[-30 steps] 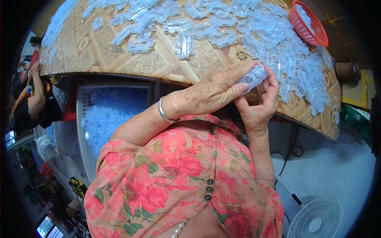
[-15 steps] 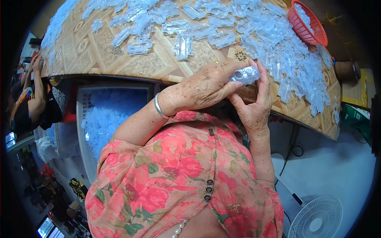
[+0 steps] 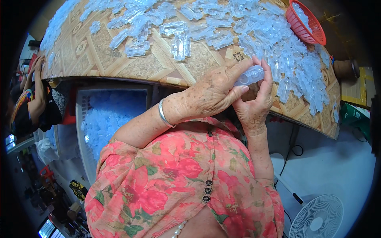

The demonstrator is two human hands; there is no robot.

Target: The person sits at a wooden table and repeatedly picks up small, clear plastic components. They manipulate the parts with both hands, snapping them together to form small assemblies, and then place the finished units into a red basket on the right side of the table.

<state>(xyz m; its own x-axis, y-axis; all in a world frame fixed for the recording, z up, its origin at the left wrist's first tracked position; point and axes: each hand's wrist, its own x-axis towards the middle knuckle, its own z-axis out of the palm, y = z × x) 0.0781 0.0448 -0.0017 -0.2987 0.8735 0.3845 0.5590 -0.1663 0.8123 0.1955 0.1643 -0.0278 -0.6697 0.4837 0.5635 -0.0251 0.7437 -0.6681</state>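
Observation:
Over the table's front edge, my left hand (image 3: 214, 89) grips a clear plastic piece (image 3: 251, 75) between thumb and fingers. The piece is rounded and hollow-looking, tilted up to the right. My right hand (image 3: 256, 101) is curled around its far end, with fingers raised behind it and the thumb below. My left fingers partly cover its near end. Many similar clear molded plastic pieces (image 3: 278, 51) lie heaped on the table just beyond my right hand. Some flat ones (image 3: 180, 45) lie apart from the heap.
The patterned table (image 3: 103, 59) curves across in front of me. A red plastic basket (image 3: 293, 20) with clear pieces stands at the far right. Under the table at left is a white crate (image 3: 82, 131) of plastic pieces. A white fan (image 3: 316, 222) is at lower right; another person's arm (image 3: 37, 87) is at far left.
The plastic piece has been turned in my fingers: the round hole that faced me is now turned away, and its right end is tilted up. My hands stay in nearly the same place.

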